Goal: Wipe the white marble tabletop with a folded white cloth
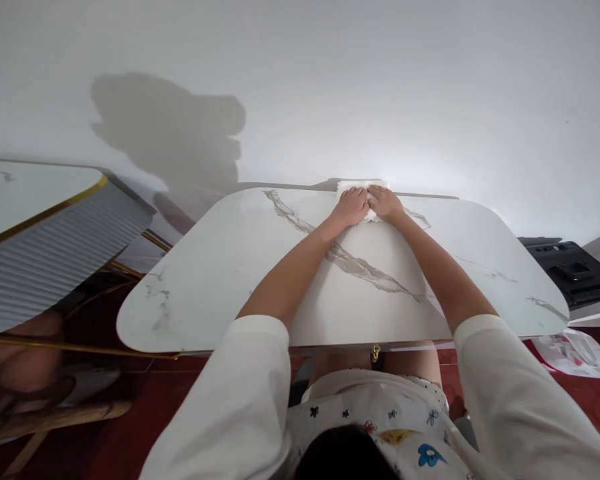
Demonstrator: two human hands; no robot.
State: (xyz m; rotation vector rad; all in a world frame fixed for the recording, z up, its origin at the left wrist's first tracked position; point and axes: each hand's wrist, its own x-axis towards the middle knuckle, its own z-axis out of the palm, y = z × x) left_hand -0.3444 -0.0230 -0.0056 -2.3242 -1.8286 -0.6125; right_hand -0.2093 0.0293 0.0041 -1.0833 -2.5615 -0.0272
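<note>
White cloth (353,185) | wall (430,100) behind, table (360,307) below; cloth at tbl's far edge, just R of ctr | L hand (353,206) & R hand (385,203) both on it, equally nr | cloth directly under fingers (354,194), long axis unclear (part hidden) | fingers close tog., resting on top; can't tell if pinching

Probably a room in a home: marble-patterned table (205,280) at the centre, ribbed, gold-edged unit (65,250) at nine o'clock, plain white wall (330,80) at twelve, red tiled floor (140,413) between seven and eight
</note>
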